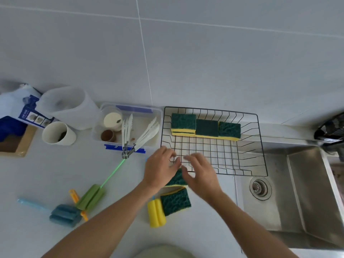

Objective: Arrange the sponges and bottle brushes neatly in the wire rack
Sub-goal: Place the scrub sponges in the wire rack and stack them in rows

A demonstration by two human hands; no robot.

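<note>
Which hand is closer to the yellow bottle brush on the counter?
Left. The left hand is above the yellow bottle brush; the right hand sits farther to the brush's right, by the wire rack.

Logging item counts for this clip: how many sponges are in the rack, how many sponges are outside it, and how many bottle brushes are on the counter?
Sponges in the rack: 4, one stack of two plus two singles
Sponges outside it: 2, one under the hands, one on the counter
Bottle brushes: 3, green, blue, yellow
Total: 9
</note>
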